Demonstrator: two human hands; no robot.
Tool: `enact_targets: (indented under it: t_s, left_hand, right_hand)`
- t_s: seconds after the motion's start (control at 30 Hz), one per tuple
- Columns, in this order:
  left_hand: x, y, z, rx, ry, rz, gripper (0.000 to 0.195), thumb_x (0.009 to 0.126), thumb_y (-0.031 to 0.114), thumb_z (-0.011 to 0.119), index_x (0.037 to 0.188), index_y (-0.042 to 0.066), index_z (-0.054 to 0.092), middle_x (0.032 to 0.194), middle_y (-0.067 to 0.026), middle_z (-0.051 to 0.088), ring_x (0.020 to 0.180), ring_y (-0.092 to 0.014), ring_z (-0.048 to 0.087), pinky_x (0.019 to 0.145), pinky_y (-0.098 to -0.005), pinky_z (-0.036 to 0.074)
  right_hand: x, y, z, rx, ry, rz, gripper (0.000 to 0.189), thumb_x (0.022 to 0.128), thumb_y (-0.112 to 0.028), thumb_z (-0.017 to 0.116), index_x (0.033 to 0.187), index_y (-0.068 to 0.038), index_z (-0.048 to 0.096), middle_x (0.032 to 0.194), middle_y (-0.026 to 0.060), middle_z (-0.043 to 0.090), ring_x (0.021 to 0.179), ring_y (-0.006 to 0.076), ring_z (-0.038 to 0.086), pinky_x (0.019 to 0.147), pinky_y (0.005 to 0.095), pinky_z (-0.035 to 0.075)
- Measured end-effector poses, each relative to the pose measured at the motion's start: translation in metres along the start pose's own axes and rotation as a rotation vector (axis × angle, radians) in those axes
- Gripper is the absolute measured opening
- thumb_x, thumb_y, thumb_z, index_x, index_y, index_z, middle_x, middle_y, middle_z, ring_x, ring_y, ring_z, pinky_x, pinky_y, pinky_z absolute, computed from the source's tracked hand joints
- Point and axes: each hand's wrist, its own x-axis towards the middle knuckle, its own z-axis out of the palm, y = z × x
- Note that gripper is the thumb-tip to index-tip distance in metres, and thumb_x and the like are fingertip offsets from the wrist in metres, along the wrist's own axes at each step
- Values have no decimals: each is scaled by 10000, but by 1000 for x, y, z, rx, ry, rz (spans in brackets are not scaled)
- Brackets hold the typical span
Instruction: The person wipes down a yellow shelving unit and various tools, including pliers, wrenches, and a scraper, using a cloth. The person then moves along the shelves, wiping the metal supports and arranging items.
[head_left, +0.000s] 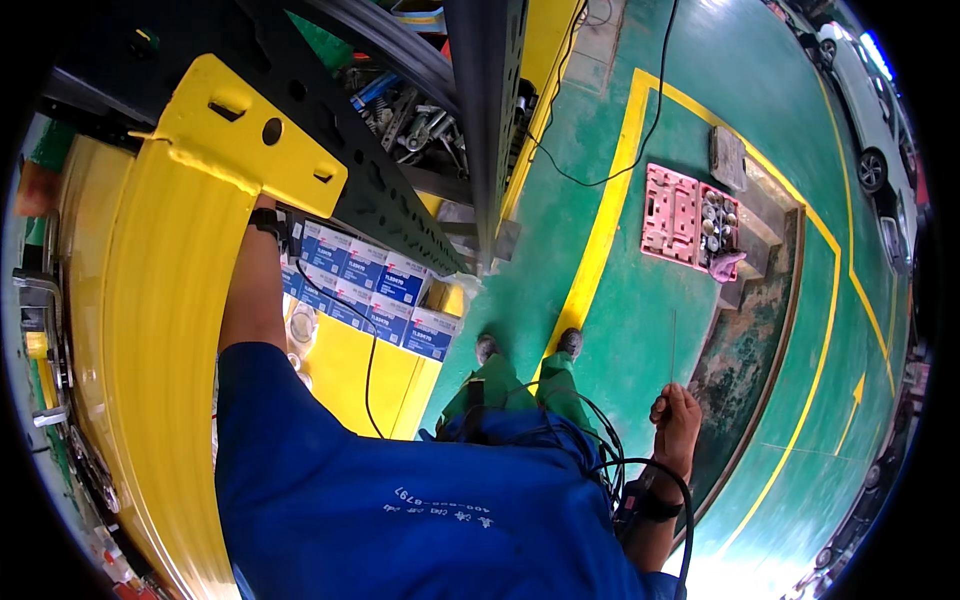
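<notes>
My right hand (676, 420) is out to the right, fingers closed around a thin straight rod (673, 349) that points away from me. Its exact kind is too fine to tell. My left forearm (255, 292) reaches in under the yellow shelf beam (187, 247), with a black strap on the wrist. Beyond the wrist, the beam and its bracket hide my left hand. Beside that arm, blue and white cardboard boxes (386, 281) stand in rows on a yellow shelf (360, 375). Several pale round parts (304, 326) lie close to my forearm.
Black perforated rack posts (487, 135) rise ahead, with loose metal tools (427, 131) behind them. A black cable (592, 182) crosses the green floor. An open pink tool case (671, 214), with a purple glove (726, 266) on it, lies near a stepped pit (739, 375). Cars (862, 112) stand far right.
</notes>
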Motion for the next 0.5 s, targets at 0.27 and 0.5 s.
enact_targets:
  t_s: [0.27, 0.5]
  left_hand:
    - [-92, 130, 10, -944, -639, 582, 388, 976, 105, 531, 1352, 16, 576, 1221, -123, 667, 1136, -166, 604, 996, -298, 463]
    - [-81, 180, 17, -748, -864, 768, 433, 944, 88, 538, 1366, -5, 558, 1338, -122, 615, 1222, -179, 560, 1087, -309, 387]
  right_hand:
    - [8, 13, -1, 77, -51, 6, 253, 1053, -247, 536, 902, -56, 604, 676, -4, 565, 563, 90, 498, 531, 232, 394]
    - [5, -11, 11, -6, -92, -47, 258, 1059, -243, 526, 903, -54, 609, 668, -12, 557, 569, 83, 496, 527, 223, 385]
